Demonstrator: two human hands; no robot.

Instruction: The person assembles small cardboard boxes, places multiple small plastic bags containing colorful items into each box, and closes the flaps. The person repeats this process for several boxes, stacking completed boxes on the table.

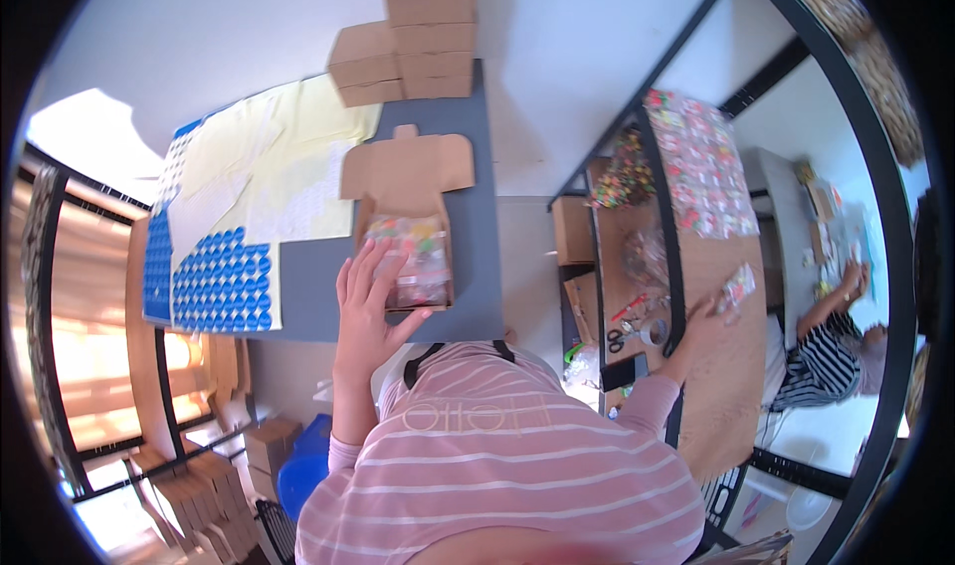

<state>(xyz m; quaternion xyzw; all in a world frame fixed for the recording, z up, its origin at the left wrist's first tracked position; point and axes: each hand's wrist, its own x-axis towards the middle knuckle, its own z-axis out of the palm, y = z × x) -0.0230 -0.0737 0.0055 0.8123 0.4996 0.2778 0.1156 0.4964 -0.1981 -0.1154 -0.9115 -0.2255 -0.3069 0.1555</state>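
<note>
An open brown cardboard box (450, 267) lies on the grey table, its lid folded back away from me. Clear packets with colourful contents (423, 252) fill it. My left hand (370, 291) is open over the box's left side, fingers spread and fingertips against the packets, thumb by the near edge. Off to the right, my right hand (700, 328) reaches over a brown work surface (721, 386). Its fingers are closed at the near end of a small clear packet with red and coloured bits (737, 286); slight blur softens the fingertips.
Sheets of blue round stickers (224, 286) and pale yellow sheets (288, 157) cover the table's left. Cardboard boxes (433, 38) are stacked behind. Many packets (701, 162) lie right, beside a black frame post (664, 197), scissors (615, 341) and tape (655, 331). Another person (826, 361) works far right.
</note>
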